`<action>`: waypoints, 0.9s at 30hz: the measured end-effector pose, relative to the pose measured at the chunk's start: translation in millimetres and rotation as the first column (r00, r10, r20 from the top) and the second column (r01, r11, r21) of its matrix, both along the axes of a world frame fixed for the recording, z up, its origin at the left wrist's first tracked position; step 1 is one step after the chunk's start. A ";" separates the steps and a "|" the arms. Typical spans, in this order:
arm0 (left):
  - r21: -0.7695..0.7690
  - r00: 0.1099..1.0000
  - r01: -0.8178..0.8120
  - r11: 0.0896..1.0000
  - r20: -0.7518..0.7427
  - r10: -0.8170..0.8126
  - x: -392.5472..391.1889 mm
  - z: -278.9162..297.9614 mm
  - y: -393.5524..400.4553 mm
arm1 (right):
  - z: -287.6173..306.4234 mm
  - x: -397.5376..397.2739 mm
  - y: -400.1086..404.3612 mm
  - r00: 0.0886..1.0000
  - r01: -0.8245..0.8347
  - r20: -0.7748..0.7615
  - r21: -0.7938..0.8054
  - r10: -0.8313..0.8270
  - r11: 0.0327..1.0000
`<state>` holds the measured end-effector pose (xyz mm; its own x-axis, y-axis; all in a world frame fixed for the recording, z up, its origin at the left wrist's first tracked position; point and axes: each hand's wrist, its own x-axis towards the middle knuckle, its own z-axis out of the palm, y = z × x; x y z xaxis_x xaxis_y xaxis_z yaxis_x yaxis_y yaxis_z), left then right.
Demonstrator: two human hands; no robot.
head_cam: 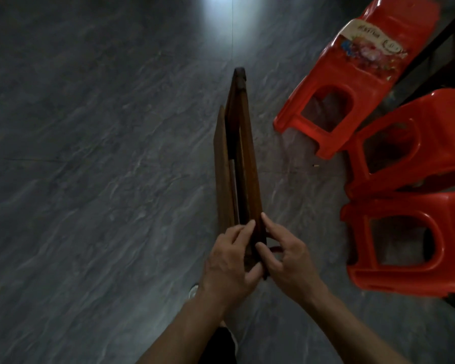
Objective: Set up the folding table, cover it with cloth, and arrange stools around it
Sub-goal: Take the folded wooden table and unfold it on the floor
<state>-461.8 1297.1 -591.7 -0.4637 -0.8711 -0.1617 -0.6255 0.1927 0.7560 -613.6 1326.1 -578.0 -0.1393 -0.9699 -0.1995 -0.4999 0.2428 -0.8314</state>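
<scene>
- Nearest the camera, two bare forearms reach up from the bottom edge; between them a dark trouser leg and part of a pale shoe show on the floor.
- The left hand grips the near end of the folded wooden table from the left; its fingers curl over the top edge of the dark wood and its thumb lies along the near side.
- The right hand pinches the same near end from the right; its forefinger lies straight up along the right-hand rail, while the thumb and other fingers curl in against the wood; the two hands sit just beside each other with the table's edge between them.
- The folded wooden table stands on edge, running from the hands away to the far middle of the view; its brown slats lie close together and narrow toward a dark rounded far end; a thinner panel shows on its left side; no cloth covers it.
- The floor is dark grey with a marbled streak pattern; a thin seam runs far-to-near through the middle; a bright patch of reflected light lies at the far edge.
- To the right of the table, well apart from it, three red plastic stools rest close together; the nearest stool is by the right edge, the middle stool just beyond it, and the farthest stool is tilted, with a flowered label on its seat.
- Beyond the stools, dark bars cross the far right corner; what they belong to cannot be told.
</scene>
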 end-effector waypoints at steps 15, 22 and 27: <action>-0.188 0.993 0.100 0.977 -0.037 -0.109 17.5 -40.8 13.3 | -32.0 -4.1 36.3 0.999 -0.042 -0.031 -0.149 0.037 0.988; -0.292 0.985 0.059 0.955 -0.140 -0.104 21.6 -59.7 7.6 | -53.8 3.1 32.3 1.000 0.019 0.009 -0.320 -0.017 0.947; -0.434 0.980 0.047 0.899 -0.153 -0.125 25.6 -75.8 -7.1 | -66.4 6.3 27.6 0.998 0.051 -0.004 -0.428 -0.059 0.902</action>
